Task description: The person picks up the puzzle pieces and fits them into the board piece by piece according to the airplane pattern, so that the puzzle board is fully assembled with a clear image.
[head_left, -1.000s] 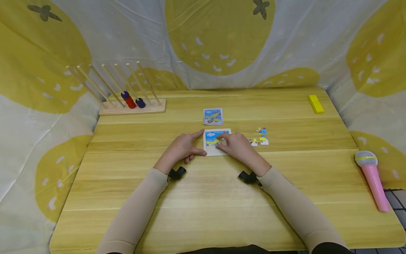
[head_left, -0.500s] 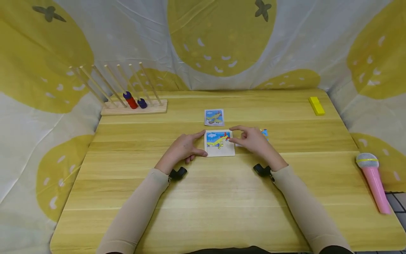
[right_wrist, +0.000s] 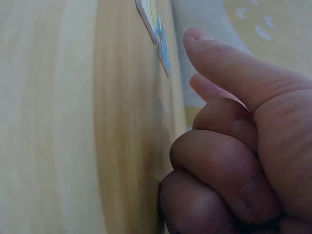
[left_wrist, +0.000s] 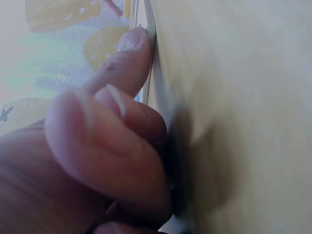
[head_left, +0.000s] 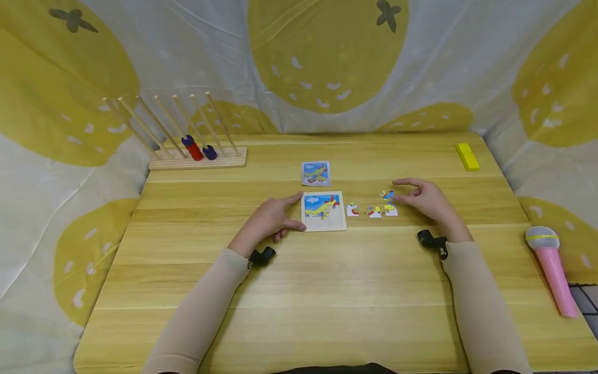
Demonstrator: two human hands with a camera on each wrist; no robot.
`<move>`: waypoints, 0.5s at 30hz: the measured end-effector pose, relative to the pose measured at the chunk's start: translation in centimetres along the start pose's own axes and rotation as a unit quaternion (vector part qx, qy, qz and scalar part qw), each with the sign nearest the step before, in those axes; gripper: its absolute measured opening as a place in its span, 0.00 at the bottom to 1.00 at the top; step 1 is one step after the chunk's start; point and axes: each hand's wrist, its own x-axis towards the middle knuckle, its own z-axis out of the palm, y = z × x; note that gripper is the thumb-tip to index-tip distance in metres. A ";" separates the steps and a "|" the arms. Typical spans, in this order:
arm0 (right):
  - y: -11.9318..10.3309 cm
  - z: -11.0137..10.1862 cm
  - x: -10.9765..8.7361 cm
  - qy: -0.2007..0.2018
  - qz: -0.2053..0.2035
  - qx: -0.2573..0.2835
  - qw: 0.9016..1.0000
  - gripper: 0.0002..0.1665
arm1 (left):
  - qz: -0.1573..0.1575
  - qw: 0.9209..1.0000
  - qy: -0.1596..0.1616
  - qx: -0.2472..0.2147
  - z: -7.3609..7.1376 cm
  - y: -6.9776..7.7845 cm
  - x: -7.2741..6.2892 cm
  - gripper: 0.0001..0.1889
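Note:
The wooden jigsaw board (head_left: 327, 223) lies flat, its upper part filled with a blue sky and yellow aeroplane picture, its lower strip bare. My left hand (head_left: 270, 218) rests at its left edge, index fingertip by the upper corner, thumb by the lower one. In the left wrist view the thumb (left_wrist: 129, 56) touches the board's edge. My right hand (head_left: 432, 202) is beside the loose jigsaw pieces (head_left: 390, 210), thumb and index finger apart with nothing between them. A blue piece (head_left: 388, 196) lies by its thumb; in the right wrist view the other fingers (right_wrist: 214, 156) are curled.
A picture card (head_left: 316, 173) of the same aeroplane lies behind the board. At the back left stands a wooden peg rack (head_left: 198, 162) with red and dark blue rings. Yellow blocks (head_left: 467, 157) lie back right; a pink microphone (head_left: 553, 270) lies along the right edge.
My right hand has left the board and moved right to the loose pieces. A red tail now shows clearly at the picture's upper right. The left hand has stayed at the board.

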 end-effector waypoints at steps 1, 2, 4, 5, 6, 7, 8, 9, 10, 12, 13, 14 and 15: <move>0.1 -0.2 0.0 -0.002 0.003 -0.010 1.000 0.34 | 0.000 1.000 0.000 0.000 0.0 0.0 0.0 0.53; 0.1 -0.3 0.0 -0.004 0.003 -0.021 1.000 0.34 | -0.001 1.000 -0.001 0.000 0.0 0.1 0.0 0.53; 0.2 -0.4 0.1 -0.006 0.004 -0.041 0.999 0.34 | -0.003 1.000 -0.002 -0.001 -0.1 0.1 0.0 0.53; 0.1 -0.4 0.1 -0.007 0.004 -0.048 0.999 0.34 | -0.004 1.000 -0.002 0.001 -0.1 0.1 0.0 0.53; 0.1 -0.4 0.1 -0.009 0.001 -0.056 0.998 0.34 | -0.005 1.000 -0.003 0.003 -0.1 0.1 0.0 0.53; 0.1 -0.4 0.1 -0.011 0.000 -0.062 0.998 0.33 | -0.006 1.000 -0.003 0.003 -0.1 0.2 0.0 0.53; 0.1 -0.3 0.1 -0.014 -0.002 -0.066 0.998 0.33 | -0.006 1.000 -0.003 0.004 -0.1 0.2 0.0 0.53; 0.1 -0.3 0.1 -0.014 -0.001 -0.068 0.998 0.32 | -0.006 1.000 -0.004 0.005 -0.1 0.2 0.0 0.53; 0.0 -0.3 0.1 -0.015 -0.001 -0.070 0.997 0.31 | -0.005 1.000 -0.004 0.006 -0.1 0.2 0.0 0.53; -0.1 -0.2 0.0 -0.015 -0.001 -0.073 0.997 0.30 | -0.005 1.000 -0.003 0.007 -0.1 0.2 0.0 0.53; -0.1 -0.2 0.0 -0.014 -0.001 -0.076 0.997 0.30 | -0.004 1.000 -0.003 0.007 -0.1 0.1 0.0 0.53; -0.1 -0.2 0.0 -0.014 -0.002 -0.078 0.997 0.30 | -0.003 1.000 -0.003 0.007 0.0 0.1 0.0 0.53; -0.1 -0.1 0.0 -0.012 -0.003 -0.082 0.997 0.29 | -0.002 1.000 -0.003 0.006 0.0 0.1 0.0 0.53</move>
